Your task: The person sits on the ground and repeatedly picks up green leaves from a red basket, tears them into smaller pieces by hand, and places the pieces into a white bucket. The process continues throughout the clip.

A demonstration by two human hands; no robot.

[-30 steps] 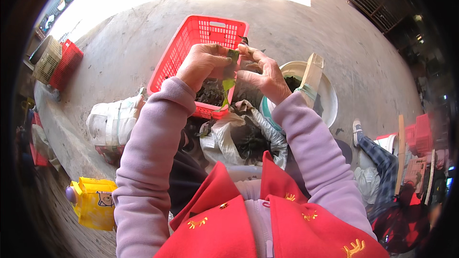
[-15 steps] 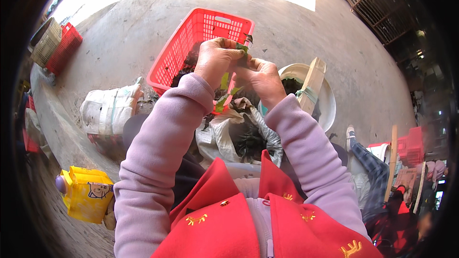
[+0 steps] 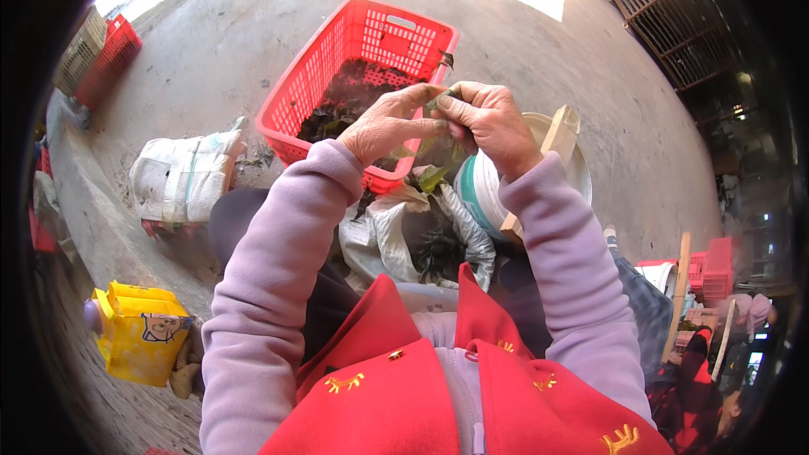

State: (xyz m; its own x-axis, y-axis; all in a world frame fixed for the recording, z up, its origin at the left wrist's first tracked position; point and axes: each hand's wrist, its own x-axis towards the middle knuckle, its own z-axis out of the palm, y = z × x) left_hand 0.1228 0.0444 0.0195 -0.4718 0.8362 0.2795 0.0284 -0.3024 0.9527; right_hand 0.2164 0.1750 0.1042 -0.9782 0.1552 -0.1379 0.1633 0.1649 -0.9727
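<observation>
Green leaf [image 3: 431, 170] is now being pinched between both hands, left hand [image 3: 389, 125] and right hand [image 3: 491, 122], lifted higher over the red basket [image 3: 358, 76], fingers closing tighter.

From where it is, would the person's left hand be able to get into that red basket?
Probably yes. The left hand hovers right over the near rim of the red basket, which is open-topped with nothing covering it. However, its fingers are busy pinching a green leaf.
</observation>
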